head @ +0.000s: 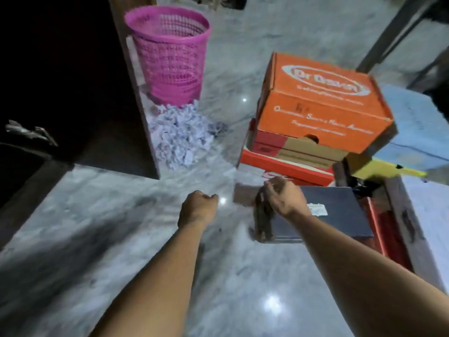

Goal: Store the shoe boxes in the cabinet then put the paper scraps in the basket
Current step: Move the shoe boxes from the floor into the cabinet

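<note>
An orange shoe box (323,103) tops a stack of red and brown boxes (286,154) on the marble floor. In front of it lies a dark blue box (335,215). My right hand (284,198) hovers with curled fingers over the blue box's left end; whether it touches the box I cannot tell. My left hand (198,207) is curled in a loose fist above the floor, holding nothing. A heap of white paper scraps (181,135) lies below a pink mesh basket (170,54). The dark open cabinet (60,81) is on the left.
The cabinet's side panel (141,105) stands beside the basket and scraps. A light blue surface (418,127) and a yellow item (379,169) lie on the right. Metal legs (388,32) rise at the top right. Marble floor (121,227) spreads in front.
</note>
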Available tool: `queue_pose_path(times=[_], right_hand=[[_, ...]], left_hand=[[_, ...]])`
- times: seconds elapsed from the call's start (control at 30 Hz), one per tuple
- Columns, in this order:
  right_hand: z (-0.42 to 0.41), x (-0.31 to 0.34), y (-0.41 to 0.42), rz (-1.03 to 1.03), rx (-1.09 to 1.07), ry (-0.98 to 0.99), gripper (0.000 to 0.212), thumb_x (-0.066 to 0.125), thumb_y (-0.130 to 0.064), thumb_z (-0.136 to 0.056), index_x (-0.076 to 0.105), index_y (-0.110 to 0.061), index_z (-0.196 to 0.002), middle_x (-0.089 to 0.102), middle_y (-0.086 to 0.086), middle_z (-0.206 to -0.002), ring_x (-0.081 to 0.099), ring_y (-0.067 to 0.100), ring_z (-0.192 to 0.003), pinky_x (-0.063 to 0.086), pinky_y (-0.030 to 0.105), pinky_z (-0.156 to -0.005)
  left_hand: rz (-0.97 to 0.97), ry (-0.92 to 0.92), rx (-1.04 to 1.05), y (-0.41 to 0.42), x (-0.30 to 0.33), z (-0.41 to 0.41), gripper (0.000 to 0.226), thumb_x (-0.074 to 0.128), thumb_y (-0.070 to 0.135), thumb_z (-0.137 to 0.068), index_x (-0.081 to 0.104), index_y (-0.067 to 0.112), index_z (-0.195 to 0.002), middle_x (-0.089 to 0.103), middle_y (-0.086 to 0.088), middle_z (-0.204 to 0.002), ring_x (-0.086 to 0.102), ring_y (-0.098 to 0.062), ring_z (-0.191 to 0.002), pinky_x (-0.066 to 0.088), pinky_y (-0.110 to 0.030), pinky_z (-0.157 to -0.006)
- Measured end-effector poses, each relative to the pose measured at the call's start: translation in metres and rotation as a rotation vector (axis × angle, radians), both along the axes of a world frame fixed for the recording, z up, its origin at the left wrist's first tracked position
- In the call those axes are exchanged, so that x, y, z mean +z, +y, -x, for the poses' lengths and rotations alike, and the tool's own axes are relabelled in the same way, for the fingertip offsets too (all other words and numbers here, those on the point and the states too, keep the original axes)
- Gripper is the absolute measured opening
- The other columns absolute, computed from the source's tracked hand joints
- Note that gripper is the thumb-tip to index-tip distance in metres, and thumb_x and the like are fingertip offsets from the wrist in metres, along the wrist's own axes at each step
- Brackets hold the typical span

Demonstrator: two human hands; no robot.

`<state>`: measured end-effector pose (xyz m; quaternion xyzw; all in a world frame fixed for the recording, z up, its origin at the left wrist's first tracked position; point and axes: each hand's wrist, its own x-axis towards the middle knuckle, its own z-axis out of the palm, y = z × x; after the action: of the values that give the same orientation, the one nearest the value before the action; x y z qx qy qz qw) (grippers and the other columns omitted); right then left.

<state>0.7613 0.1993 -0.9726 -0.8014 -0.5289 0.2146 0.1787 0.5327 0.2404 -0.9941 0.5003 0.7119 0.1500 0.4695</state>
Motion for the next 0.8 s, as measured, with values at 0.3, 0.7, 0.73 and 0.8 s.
queue_pose_path(times=[0.3, 0.7, 0.73, 0.8], right_hand=[[-0.169, -0.022, -0.112, 0.36, -0.378, -0.033, 0.092, 0.055, -0.073, -0.087, 0.035, -0.011, -0.151, 0.048, 0.02, -0.152, 0.043, 0.039, -0.143, 0.034, 0.043, -0.116], [-0.147, -0.054, -0.119, 0.159, -0.525, 0.218, 0.059, 0.076, -0.056, -0.079, 0.063, -0.013, -0.117, 0.071, 0.009, -0.11, 0.067, 0.031, -0.109, 0.051, 0.035, -0.089], [-0.133, -0.059, -0.119, 0.145, -0.512, 0.245, 0.059, 0.077, -0.05, -0.081, 0.058, -0.013, -0.123, 0.069, 0.009, -0.114, 0.066, 0.031, -0.111, 0.049, 0.033, -0.087], [-0.099, -0.066, -0.117, 0.115, -0.472, 0.299, 0.065, 0.076, -0.043, -0.086, 0.045, -0.015, -0.135, 0.064, 0.012, -0.128, 0.063, 0.033, -0.117, 0.048, 0.036, -0.093]], left_hand=[[0.099, -0.222, -0.236, -0.057, -0.038, -0.157, 0.074, 0.073, 0.061, -0.053, 0.064, 0.027, -0.119, 0.075, 0.004, -0.116, 0.071, -0.023, -0.104, 0.057, -0.039, -0.095], [-0.003, -0.125, 0.04, -0.069, -0.055, -0.114, 0.064, 0.062, 0.031, -0.088, 0.037, 0.023, -0.146, 0.065, -0.007, -0.131, 0.062, -0.034, -0.117, 0.051, -0.041, -0.096], [-0.013, -0.112, 0.064, -0.068, -0.056, -0.102, 0.064, 0.061, 0.034, -0.087, 0.037, 0.026, -0.146, 0.065, -0.007, -0.131, 0.061, -0.035, -0.116, 0.052, -0.044, -0.098], [-0.031, -0.06, 0.111, -0.069, -0.055, -0.074, 0.064, 0.06, 0.036, -0.087, 0.037, 0.028, -0.146, 0.064, -0.008, -0.13, 0.061, -0.036, -0.116, 0.052, -0.047, -0.098]])
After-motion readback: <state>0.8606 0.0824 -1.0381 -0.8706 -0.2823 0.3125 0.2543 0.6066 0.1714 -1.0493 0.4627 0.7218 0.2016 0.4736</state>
